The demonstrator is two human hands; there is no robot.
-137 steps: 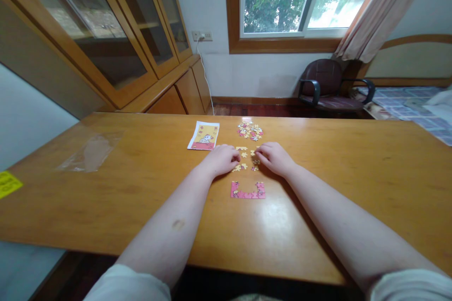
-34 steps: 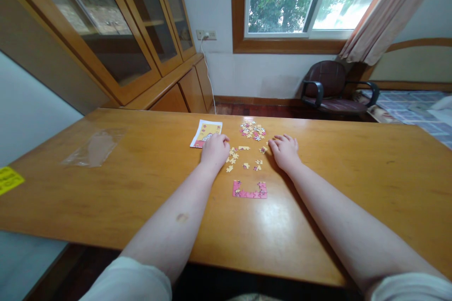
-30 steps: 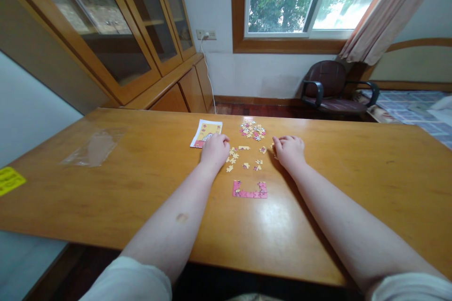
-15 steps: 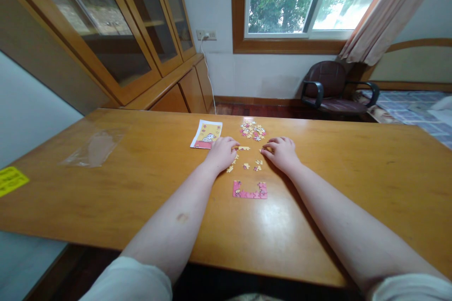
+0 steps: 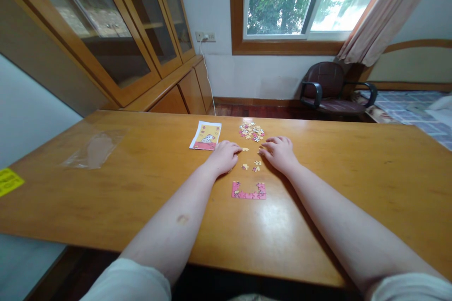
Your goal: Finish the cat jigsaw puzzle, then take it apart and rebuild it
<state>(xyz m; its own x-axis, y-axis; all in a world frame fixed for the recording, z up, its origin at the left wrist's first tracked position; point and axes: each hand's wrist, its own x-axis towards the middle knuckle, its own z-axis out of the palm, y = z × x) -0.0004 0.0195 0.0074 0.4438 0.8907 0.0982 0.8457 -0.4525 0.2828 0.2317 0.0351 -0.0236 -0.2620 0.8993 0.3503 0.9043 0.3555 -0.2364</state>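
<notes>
My left hand (image 5: 226, 156) rests on the table with its fingers bent down and the tips on the left end of a short yellow strip of puzzle pieces (image 5: 245, 149). It hides what lies under its palm. Across from it, my right hand (image 5: 279, 154) pinches a small yellow puzzle piece (image 5: 260, 151) between thumb and fingers, close to the table. Between the hands and nearer to me lie a loose yellow piece (image 5: 245, 167) and a few yellow pieces (image 5: 257, 166). Closer still sits a joined pink U-shaped puzzle border (image 5: 248, 195).
A heap of mixed puzzle pieces (image 5: 252, 131) lies beyond my hands. The picture card (image 5: 205, 135) is left of it. Farther left are a clear plastic bag (image 5: 95, 149) and a yellow label (image 5: 10, 181). A chair (image 5: 326, 82) stands behind the wooden table (image 5: 148, 164).
My left hand has shifted slightly right and nearer, covering the yellow side strip that showed before and part of the top strip. My right hand stays nearly in place.
</notes>
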